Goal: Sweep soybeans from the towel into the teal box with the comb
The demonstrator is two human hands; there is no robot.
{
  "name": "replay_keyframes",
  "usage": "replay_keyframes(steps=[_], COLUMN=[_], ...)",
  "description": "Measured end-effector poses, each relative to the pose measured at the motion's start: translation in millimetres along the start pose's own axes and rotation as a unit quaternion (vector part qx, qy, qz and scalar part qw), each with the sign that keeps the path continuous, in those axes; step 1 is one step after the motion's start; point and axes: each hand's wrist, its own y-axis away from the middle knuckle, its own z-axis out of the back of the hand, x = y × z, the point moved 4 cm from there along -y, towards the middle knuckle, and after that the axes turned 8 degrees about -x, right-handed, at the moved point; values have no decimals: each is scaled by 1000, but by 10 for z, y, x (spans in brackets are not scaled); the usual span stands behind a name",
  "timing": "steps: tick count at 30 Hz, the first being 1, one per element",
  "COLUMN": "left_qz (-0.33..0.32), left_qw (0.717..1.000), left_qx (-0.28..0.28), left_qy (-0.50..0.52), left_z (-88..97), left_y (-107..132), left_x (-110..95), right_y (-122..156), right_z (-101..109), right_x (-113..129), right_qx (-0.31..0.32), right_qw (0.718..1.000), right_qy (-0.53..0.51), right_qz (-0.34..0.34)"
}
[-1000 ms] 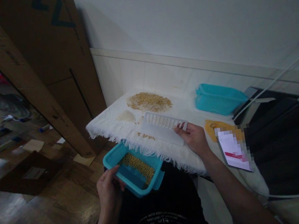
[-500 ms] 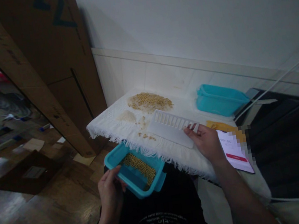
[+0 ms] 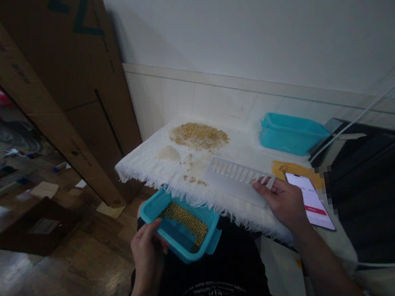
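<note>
My left hand (image 3: pixel 147 254) grips a turquoise plastic tub (image 3: pixel 179 227) holding yellow beans, kept just below the fringed front edge of a white cloth (image 3: pixel 148 163) on the table. My right hand (image 3: pixel 283 199) holds one end of a flat white slotted plastic scraper (image 3: pixel 235 179) that lies on the cloth. A few loose beans (image 3: pixel 193 178) lie on the cloth left of the scraper. Farther back sit a big heap of beans (image 3: pixel 197 135) and a small pile of white grains (image 3: pixel 167 153).
A second turquoise tub (image 3: pixel 290 133) stands at the back right. A phone (image 3: pixel 309 200) lies on a yellow pad (image 3: pixel 288 169) next to my right hand. Tall cardboard sheets (image 3: pixel 61 79) lean at the left. White cables (image 3: pixel 362 108) cross a dark surface on the right.
My right hand has slid the white scraper rightward across the cloth, leaving the loose beans uncovered to its left. The left hand and its tub have barely moved.
</note>
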Motion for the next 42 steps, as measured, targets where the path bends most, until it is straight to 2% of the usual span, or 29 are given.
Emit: replay_keyframes(steps=[9, 17, 23, 30, 42], left_qz=[11, 10, 11, 8, 0], left_qw=[1000, 1000, 1000, 1000, 1000], left_qx=[7, 5, -1, 4, 12], left_qy=[8, 13, 4, 4, 6], left_z=[-12, -13, -2, 2, 17], left_y=[13, 23, 18, 14, 22], left_x=[5, -9, -9, -7, -4], right_y=[45, 45, 122, 97, 108], right_z=[-20, -102, -123, -105, -213], right_x=[67, 145, 219, 234, 273], right_qx=[-5, 2, 21, -51, -19], right_qw=[1000, 1000, 997, 997, 997], right_qy=[-4, -21, -76, -55, -68], right_qz=[-15, -2, -15, -13, -10])
